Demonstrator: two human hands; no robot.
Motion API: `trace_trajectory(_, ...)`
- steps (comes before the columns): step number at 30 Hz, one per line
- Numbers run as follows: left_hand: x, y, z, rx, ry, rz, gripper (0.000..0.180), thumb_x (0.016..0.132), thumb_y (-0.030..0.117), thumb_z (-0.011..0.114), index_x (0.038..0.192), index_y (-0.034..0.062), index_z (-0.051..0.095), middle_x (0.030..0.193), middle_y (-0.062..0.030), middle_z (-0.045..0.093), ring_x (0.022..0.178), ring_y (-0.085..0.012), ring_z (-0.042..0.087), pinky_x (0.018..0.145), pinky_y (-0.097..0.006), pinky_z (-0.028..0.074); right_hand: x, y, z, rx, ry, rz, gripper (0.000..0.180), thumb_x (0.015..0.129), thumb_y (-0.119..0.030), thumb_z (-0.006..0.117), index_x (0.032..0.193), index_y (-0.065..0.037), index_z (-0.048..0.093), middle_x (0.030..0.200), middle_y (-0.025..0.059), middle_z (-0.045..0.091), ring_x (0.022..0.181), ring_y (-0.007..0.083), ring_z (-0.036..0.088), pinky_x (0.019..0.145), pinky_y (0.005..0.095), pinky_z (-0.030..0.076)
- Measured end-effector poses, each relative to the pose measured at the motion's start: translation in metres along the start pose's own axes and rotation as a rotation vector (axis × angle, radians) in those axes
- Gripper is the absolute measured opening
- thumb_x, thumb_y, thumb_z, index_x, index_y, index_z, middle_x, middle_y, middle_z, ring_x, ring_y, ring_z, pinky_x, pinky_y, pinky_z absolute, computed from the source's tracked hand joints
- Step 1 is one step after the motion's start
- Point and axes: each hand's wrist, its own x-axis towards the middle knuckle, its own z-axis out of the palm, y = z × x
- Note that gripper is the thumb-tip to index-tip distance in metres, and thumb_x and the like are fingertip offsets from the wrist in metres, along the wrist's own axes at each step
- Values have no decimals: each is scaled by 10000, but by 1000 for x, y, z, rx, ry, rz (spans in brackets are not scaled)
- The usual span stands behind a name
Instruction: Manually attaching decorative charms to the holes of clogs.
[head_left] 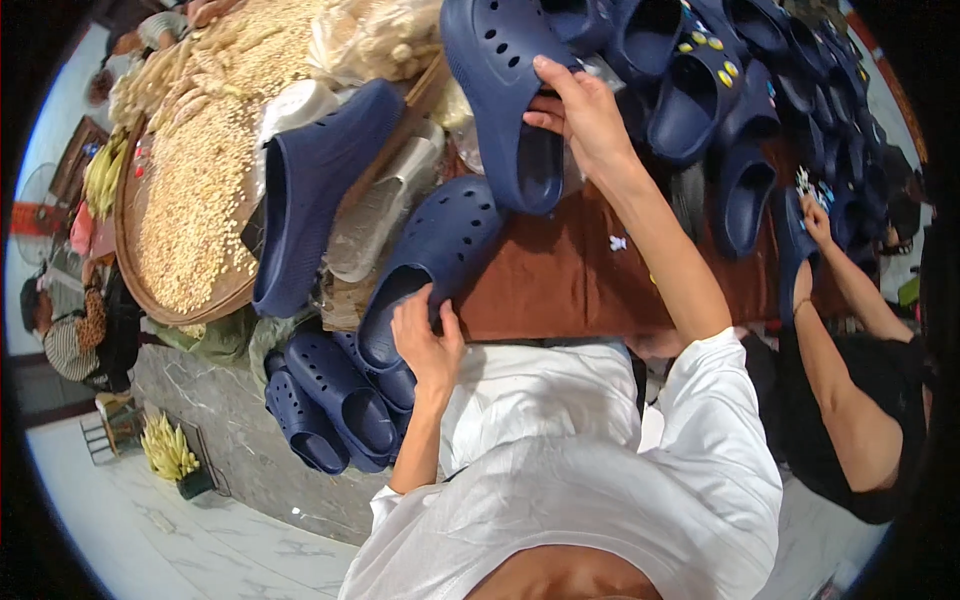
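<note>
Left hand (pixel 428 340) closed on the opening rim of a navy clog (pixel 445 225), which lies tilted at the table's near edge, toe pointing away. Right hand (pixel 590 110) grips a second navy clog (pixel 500 100) by its side, thumb on top, heel hanging down over brown cloth (pixel 545 275). Single clog (pixel 325 185) and a wrapped pale item (pixel 390 205), maybe a sole but the plastic blurs it, crowd the space between left-hand clog and round tray (pixel 124 240) of pale kernels (pixel 195 200). Clog pile (pixel 690 105) blocks the far right; small white charm (pixel 618 243) on cloth, near right forearm. More clogs (pixel 340 400) sit below left hand. Co-worker's hand (pixel 816 218) at right is by another clog (pixel 793 240).
</note>
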Motion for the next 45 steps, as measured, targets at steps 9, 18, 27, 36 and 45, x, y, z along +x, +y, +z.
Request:
trace_trajectory(9, -2, 3, 4, -104, 27, -141, 252, 834, 72, 710, 1069, 7, 650, 942, -165, 677, 878, -354, 646, 810, -414, 491, -185, 31, -25, 53, 124, 246, 330, 987, -289, 641, 1021, 38, 654, 974, 104, 701, 799, 124, 681, 674, 261, 606)
trace_trajectory(18, -17, 50, -14, -249, 57, 22, 420, 834, -34, 644, 1251, -21, 591, 1225, -201, 606, 1133, -352, 581, 976, -420, 447, -250, 71, -5, 170, -9, 264, 337, 1023, -128, 555, 1310, 48, 534, 1215, 155, 632, 1168, 232, 626, 947, 344, 532)
trace_trajectory(27, -55, 93, -1, -582, -286, -9, 282, 811, -92, 640, 1082, -13, 661, 1055, -167, 664, 968, -293, 654, 813, -349, 534, -239, 70, -70, -660, 324, -144, 264, 993, -109, 562, 1227, 7, 597, 1145, 112, 616, 937, 150, 628, 779, 276, 506)
trace_trajectory(36, -52, 94, 17, -589, -491, 50, 277, 837, -54, 627, 1107, -5, 662, 1107, -164, 670, 998, -263, 662, 859, -324, 522, -196, 97, -143, -1104, 432, -249, 484, 985, -102, 496, 1438, 41, 400, 1440, 241, 445, 1332, 402, 436, 1111, 453, 345)
trace_trajectory(45, -47, 96, 21, -511, -528, 59, 359, 814, -11, 652, 1172, 0, 633, 1156, -182, 652, 1102, -338, 625, 970, -391, 474, -177, 105, -167, -1300, 416, -191, 538, 1004, -140, 460, 1468, 89, 312, 1466, 291, 397, 1327, 442, 417, 1116, 484, 327)
